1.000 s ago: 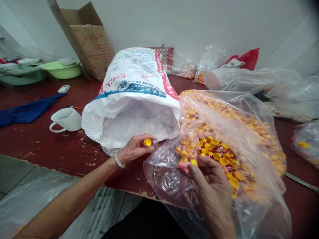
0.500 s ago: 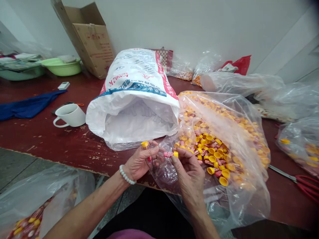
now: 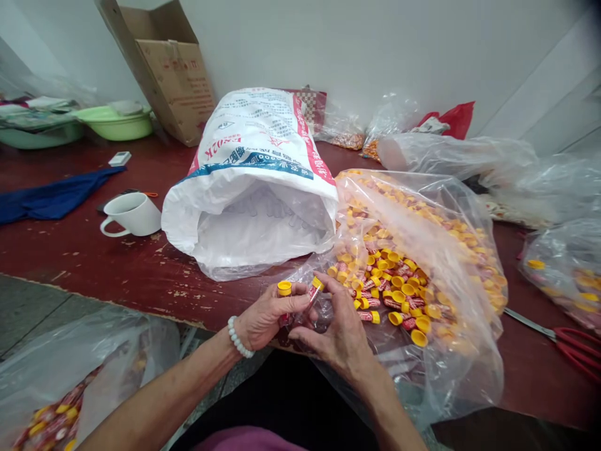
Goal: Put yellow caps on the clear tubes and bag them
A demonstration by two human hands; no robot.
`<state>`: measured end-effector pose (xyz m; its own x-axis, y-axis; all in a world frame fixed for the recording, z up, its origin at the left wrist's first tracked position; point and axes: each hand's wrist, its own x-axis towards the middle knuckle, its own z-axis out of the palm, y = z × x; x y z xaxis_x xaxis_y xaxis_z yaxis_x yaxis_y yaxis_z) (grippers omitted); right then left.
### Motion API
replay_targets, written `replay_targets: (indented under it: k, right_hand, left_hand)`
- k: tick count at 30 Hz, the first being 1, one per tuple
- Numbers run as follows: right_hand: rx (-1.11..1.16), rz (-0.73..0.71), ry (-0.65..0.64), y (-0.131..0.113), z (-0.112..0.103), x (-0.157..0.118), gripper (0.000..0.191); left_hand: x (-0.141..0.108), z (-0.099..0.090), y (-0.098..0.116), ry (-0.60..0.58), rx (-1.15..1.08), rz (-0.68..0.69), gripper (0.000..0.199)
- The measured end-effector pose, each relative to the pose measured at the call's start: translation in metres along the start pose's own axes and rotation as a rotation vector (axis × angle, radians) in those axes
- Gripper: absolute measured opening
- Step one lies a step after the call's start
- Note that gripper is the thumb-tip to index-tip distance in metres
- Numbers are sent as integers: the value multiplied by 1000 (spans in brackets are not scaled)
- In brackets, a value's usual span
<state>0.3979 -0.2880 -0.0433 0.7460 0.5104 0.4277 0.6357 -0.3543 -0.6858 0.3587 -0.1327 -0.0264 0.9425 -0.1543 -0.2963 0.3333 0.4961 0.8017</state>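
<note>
My left hand (image 3: 270, 313), a pale bead bracelet at its wrist, is closed around a small clear tube with a yellow cap (image 3: 284, 289), the cap pointing up. Beside it a second yellow-capped tube (image 3: 315, 289), with red-and-white contents, leans between my two hands. My right hand (image 3: 340, 322) has its index fingertip at that cap and its thumb lower down, near the left fingers; the tube's lower end is partly hidden. Right of my hands, a clear plastic bag (image 3: 469, 369) lies open with many similar tubes (image 3: 399, 288) in it.
A white woven sack (image 3: 253, 200) gapes toward me on the dark red table (image 3: 94, 263). Left of it stands a white mug (image 3: 131, 214). Scissors (image 3: 558, 338) lie at the right. Another bag of tubes (image 3: 51, 419) sits low at left. A cardboard box (image 3: 176, 88) stands behind.
My right hand has brought its tube left to the left hand and turned it from lying flat to cap up. The left hand's tube now stands more upright.
</note>
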Motion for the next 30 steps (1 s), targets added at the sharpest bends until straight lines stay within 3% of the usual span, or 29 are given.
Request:
replay_targets:
  k: [3, 7, 11, 13, 16, 18, 25, 28, 30]
  right_hand:
    - [-20, 18, 47, -4, 6, 0, 86]
    - [-78, -66, 123, -4, 5, 3, 65]
    - [-129, -100, 85, -4, 1, 1, 58]
    - [-165, -76, 7, -7, -1, 0, 65]
    - [-257, -73, -67, -13, -3, -1, 95]
    - [-307, -114, -96, -17, -2, 1, 106]
    - [-238, -341, -156, -13, 8, -1, 58]
    - [-115, -373, -203, -15, 24, 3, 48]
    - [-10, -309, -228, -21, 33, 5, 62]
  left_hand:
    - [1, 4, 0, -39, 3, -23, 19]
    - [1, 8, 0, -76, -36, -51, 19]
    - [0, 8, -1, -133, -3, -72, 20]
    - [0, 7, -3, -138, -6, -61, 16]
    - [2, 6, -6, -109, -75, -14, 20]
    - [3, 6, -8, -96, -116, 7, 22]
    - [0, 17, -25, 59, -153, -47, 14]
    - [-12, -2, -32, 53, -192, 8, 21]
    - [-38, -27, -31, 157, -189, 109, 28]
